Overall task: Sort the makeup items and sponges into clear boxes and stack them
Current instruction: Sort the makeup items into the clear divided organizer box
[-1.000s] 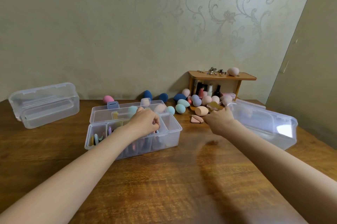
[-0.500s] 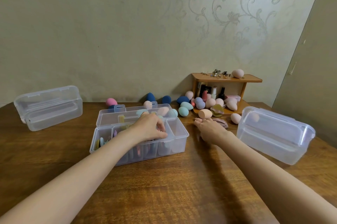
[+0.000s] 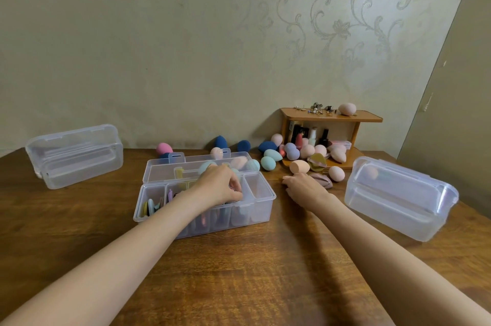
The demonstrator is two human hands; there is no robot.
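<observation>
An open clear box with compartments (image 3: 261,197) sits in the middle of the wooden table, with flat coloured puffs standing in its slots. My left hand (image 3: 220,187) reaches into a middle compartment with fingers curled, pinching what looks like a flat pink puff. My right hand (image 3: 305,187) lies flat on the table right of the box, fingers straight. Mauve puffs (image 3: 322,179) lie just beside it. Egg-shaped sponges (image 3: 268,162) in teal, blue, pink and peach are scattered behind the box.
A closed clear box (image 3: 74,155) stands at the far left, another (image 3: 398,198) at the right. A small wooden shelf (image 3: 332,116) by the wall holds bottles below, and a peach sponge (image 3: 347,108) and small trinkets on top.
My right hand has drawn back from the sponge pile and come down flat beside the open box. My left hand has stayed in the compartments.
</observation>
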